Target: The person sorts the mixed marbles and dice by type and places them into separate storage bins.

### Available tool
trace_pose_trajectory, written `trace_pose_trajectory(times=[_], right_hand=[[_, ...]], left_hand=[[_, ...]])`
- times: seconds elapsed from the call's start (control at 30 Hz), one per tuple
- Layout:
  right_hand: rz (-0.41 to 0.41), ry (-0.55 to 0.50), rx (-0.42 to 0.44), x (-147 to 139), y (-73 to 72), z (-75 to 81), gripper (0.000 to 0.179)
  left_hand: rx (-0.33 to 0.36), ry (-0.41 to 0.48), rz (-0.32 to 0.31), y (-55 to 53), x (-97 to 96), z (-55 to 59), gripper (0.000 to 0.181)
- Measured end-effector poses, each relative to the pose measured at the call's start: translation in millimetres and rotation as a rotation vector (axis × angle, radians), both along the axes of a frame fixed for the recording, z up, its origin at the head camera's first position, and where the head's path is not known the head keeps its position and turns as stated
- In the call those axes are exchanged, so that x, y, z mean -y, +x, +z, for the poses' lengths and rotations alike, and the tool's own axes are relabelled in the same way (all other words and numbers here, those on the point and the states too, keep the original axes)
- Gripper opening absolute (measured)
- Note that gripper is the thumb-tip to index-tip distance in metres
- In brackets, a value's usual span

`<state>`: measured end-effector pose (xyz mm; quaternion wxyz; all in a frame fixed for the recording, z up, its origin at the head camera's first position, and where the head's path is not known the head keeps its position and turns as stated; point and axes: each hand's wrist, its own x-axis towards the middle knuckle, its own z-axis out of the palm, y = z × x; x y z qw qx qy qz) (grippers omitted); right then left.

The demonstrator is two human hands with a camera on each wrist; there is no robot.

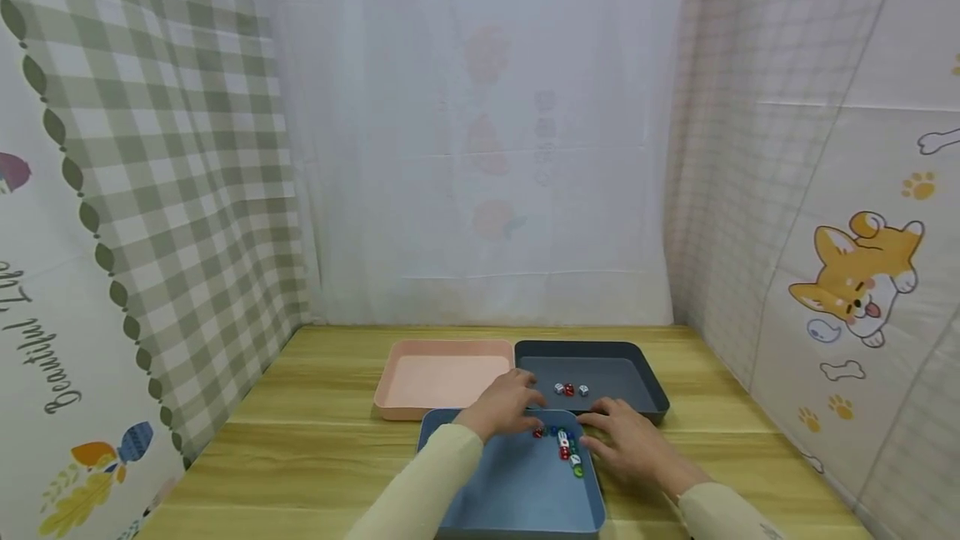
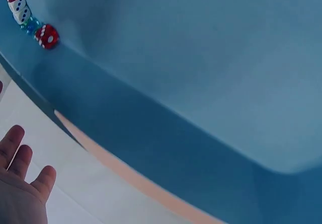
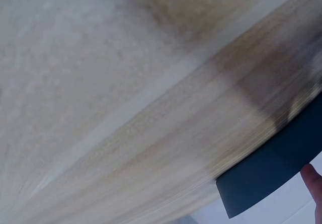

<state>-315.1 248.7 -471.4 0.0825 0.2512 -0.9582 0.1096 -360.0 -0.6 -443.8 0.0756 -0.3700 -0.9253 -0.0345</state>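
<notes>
A blue tray stands nearest to me, with several small dice in red, white, green and blue lined along its far right corner and right wall. Over its far side reaches my left hand, fingers loosely bent and spread, near a red die; the left wrist view shows nothing in the visible fingers. At the tray's right rim is my right hand, its fingertips by the far right corner. One right fingertip appears against the dark tray. Whether it touches the blue rim is hidden.
A pink tray sits behind the blue one, at left. Beside it at right, the dark grey tray holds two white dice and a red die. Wooden table surrounds them; curtains enclose the table's back and sides.
</notes>
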Motion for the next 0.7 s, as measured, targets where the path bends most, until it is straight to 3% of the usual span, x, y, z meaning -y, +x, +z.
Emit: trace_pose_trajectory(times=[0.37, 0.7], right_hand=[[-0.009, 0.021, -0.01, 1, -2.0, -2.6, 0.039], [-0.002, 0.016, -0.046, 0, -0.2, -3.1, 0.037]], left_hand=[[0.016, 0.01, 0.093, -3.2, -12.0, -21.4, 0.022], [-0.036, -0.052, 0.103, -0.7, -16.7, -33.0, 0.023]])
